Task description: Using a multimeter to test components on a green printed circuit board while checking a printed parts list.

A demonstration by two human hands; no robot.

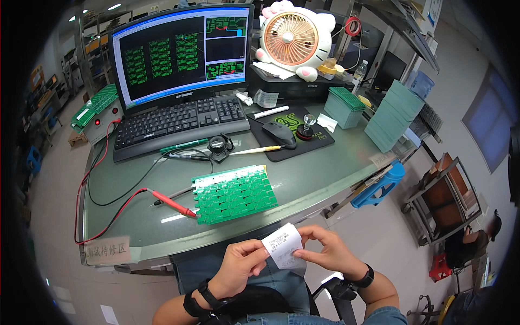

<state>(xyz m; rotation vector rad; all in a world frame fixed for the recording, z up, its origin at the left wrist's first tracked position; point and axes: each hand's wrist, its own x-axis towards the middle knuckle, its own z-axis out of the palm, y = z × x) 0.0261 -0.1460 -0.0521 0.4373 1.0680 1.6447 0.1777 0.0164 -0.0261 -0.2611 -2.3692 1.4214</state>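
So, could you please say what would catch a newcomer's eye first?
Probably the white cat-shaped fan at the back of the desk, right of the lit monitor. Next would come the green circuit-board panel near the desk's front edge, and the white printed slip held before that edge.

Paper slip (284, 248), six o'clock: lower print blurred; slip partly conceals right hand (327, 250). Monitor (162, 60), eleven o'clock: fine on-screen detail too small to tell.

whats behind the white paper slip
Blue clothing shows past the lower edge of the white paper slip, held in the left hand and right hand; anything directly behind it is covered.
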